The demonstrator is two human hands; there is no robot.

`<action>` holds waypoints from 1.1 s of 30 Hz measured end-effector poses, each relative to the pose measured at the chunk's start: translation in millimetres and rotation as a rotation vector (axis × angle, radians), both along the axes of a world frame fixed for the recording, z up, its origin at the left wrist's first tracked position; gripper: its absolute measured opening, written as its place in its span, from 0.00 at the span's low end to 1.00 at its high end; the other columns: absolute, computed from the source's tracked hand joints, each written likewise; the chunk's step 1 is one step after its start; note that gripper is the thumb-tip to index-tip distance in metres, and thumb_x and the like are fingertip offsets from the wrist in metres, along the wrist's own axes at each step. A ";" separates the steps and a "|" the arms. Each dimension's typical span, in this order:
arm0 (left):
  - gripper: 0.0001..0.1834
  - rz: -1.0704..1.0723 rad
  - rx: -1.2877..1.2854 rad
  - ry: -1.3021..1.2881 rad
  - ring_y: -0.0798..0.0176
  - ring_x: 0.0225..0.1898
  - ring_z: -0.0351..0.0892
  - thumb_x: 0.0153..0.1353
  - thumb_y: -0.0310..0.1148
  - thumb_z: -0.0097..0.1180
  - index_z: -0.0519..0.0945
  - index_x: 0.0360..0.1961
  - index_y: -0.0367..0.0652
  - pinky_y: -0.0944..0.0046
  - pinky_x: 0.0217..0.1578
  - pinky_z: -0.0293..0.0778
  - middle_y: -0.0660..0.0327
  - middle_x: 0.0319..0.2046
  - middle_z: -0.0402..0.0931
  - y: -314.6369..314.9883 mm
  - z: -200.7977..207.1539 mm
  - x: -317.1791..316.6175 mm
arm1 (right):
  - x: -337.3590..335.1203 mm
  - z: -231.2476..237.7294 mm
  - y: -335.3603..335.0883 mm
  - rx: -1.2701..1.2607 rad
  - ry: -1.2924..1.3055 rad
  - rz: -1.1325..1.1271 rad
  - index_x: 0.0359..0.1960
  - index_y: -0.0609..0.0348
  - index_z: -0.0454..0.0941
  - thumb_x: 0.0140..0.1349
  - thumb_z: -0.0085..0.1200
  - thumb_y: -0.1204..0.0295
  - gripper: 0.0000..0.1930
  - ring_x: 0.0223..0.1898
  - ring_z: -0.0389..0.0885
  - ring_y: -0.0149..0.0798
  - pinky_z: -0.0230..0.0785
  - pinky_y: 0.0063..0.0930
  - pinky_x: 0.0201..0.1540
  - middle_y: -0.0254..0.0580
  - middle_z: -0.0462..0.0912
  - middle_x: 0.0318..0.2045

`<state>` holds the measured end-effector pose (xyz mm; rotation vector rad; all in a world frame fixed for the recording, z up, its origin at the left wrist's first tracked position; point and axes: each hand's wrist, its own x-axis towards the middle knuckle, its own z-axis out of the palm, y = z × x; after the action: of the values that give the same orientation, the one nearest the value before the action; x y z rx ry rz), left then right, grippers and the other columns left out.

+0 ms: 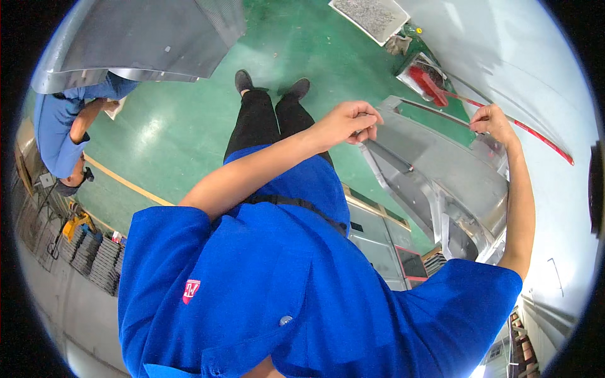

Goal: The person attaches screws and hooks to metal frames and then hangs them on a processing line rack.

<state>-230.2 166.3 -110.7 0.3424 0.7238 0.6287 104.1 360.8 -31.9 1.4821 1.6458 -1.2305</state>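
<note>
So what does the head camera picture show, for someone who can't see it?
A person in a blue shirt grips a shiny bent sheet-metal part by its edges, left hand on one side and right hand on the other, above a green floor. Another person in blue stands to the left, and a red brush lies beyond.

The grey sheet-metal panel [441, 170] is bent and shiny, held tilted above the green floor; edges folded
</note>
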 end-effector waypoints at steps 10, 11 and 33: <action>0.21 0.346 0.074 -0.182 0.79 0.21 0.62 0.63 0.37 0.45 0.66 0.55 0.40 0.78 0.17 0.54 0.67 0.23 0.71 14.3 20.1 23.5 | -152.1 3.9 -66.8 -0.087 0.612 -0.219 0.35 0.63 0.79 0.51 0.57 0.73 0.10 0.32 0.76 0.27 0.67 0.20 0.36 0.36 0.80 0.30; 0.22 0.398 0.084 -0.172 0.79 0.20 0.61 0.63 0.37 0.45 0.65 0.56 0.41 0.78 0.17 0.54 0.68 0.22 0.69 15.3 21.9 26.5 | -156.8 4.3 -70.0 -0.090 0.621 -0.256 0.34 0.63 0.79 0.50 0.57 0.73 0.10 0.32 0.76 0.27 0.67 0.20 0.36 0.36 0.80 0.29; 0.12 0.395 -0.016 0.173 0.78 0.18 0.59 0.64 0.32 0.41 0.72 0.44 0.39 0.77 0.17 0.55 0.65 0.22 0.71 -33.8 -17.7 14.9 | -16.4 21.0 8.6 0.259 -0.172 0.520 0.19 0.62 0.78 0.35 0.56 0.80 0.05 0.26 0.79 0.43 0.70 0.31 0.31 0.45 0.80 0.21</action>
<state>-215.4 132.5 -128.3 0.2413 0.9736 0.9738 87.7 369.3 -10.9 1.1499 1.9562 -0.6097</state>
